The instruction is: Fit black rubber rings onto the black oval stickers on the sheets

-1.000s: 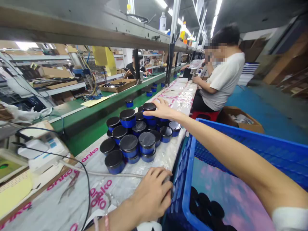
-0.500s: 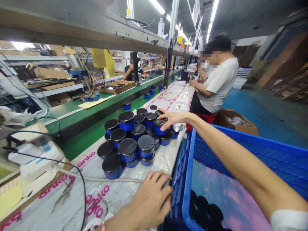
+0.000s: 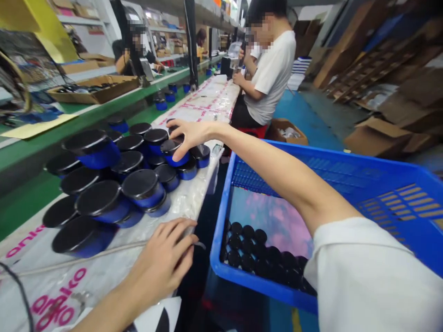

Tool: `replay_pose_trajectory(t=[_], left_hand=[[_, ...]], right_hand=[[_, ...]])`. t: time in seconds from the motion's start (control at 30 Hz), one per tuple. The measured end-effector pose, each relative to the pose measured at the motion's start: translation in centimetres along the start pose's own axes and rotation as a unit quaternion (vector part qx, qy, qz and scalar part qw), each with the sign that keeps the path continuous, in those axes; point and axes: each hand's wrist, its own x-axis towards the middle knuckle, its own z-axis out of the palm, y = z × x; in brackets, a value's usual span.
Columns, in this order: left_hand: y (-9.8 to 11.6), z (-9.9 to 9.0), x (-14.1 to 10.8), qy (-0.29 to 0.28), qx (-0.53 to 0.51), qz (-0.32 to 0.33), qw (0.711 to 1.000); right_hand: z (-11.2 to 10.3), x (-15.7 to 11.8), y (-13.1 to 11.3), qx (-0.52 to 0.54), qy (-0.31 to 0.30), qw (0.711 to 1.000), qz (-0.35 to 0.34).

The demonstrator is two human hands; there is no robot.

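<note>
Drums: a cluster of short, round blue-and-black drums is on the film-covered bench, crowded together, some set on top of others.
Drum at the right hand: this drum sits toward the far right of the cluster, its dark top partly hidden by fingers.
Right hand: the right hand reaches over it, thumb and fingers apart around the top; whether they press on it, I cannot tell.
Left hand: the left hand lies low at the near edge of the bench, fingers bent over something greyish, mostly hidden; whether it is gripped, I cannot tell.
Cable: a pale cable runs along the bench toward the left hand, passing close to the front drum.
Tipping risk: a sideways push from the spread fingers could knock an upper drum off its neighbour, since the tops look smooth and the stack uneven.
Edge risk: drums near the right side could slide off the bench if nudged outward.
Snag risk: a tug on the cable could drag it against the front drum.
Crate: a blue crate stands beside the bench, with dark round pieces inside, under the right forearm.
Beyond: a co-worker in a white top sits farther along the bench.
</note>
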Motion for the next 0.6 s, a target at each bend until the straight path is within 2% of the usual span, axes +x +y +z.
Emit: replay_pose_trajectory(t=[0.07, 0.17, 0.23, 0.27, 0.3, 0.33, 0.37, 0.43, 0.5, 0.6], left_hand=[[-0.1, 0.0, -0.1, -0.013, 0.008, 0.000, 1.000], [-0.4, 0.1, -0.4, -0.018, 0.013, 0.005, 1.000], [-0.6, 0.3, -0.5, -0.015, 0.015, 0.013, 1.000], [-0.7, 0.3, -0.6, -0.013, 0.017, 0.018, 1.000], [-0.8, 0.4, -0.6, -0.010, 0.018, 0.021, 1.000], [-0.8, 0.5, -0.6, -0.007, 0.018, 0.020, 1.000], [-0.8, 0.5, -0.6, -0.003, 0.018, 0.017, 1.000], [-0.7, 0.6, -0.6, 0.002, 0.017, 0.002, 1.000], [-0.6, 0.7, -0.6, 0.004, 0.019, -0.011, 1.000], [-0.6, 0.8, -0.6, 0.003, 0.022, -0.017, 1.000]], right_hand=[[-0.5, -3.4, -0.3, -0.013, 0.033, 0.999, -0.024], [-1.3, -12.1, 1.0, 0.018, 0.024, 1.000, 0.000], [-0.2, -18.8, 3.4, 0.093, -0.026, 0.992, 0.077], [1.2, -22.0, 5.0, 0.141, -0.067, 0.978, 0.141], [3.1, -24.9, 6.6, 0.191, -0.095, 0.949, 0.230], [5.6, -27.4, 8.2, 0.216, -0.096, 0.912, 0.337], [8.4, -29.5, 9.6, 0.207, -0.099, 0.892, 0.389], [14.4, -32.5, 11.8, 0.181, -0.105, 0.864, 0.457], [20.0, -34.1, 12.9, 0.150, -0.110, 0.835, 0.518], [26.2, -35.1, 13.5, 0.117, -0.114, 0.793, 0.587]])
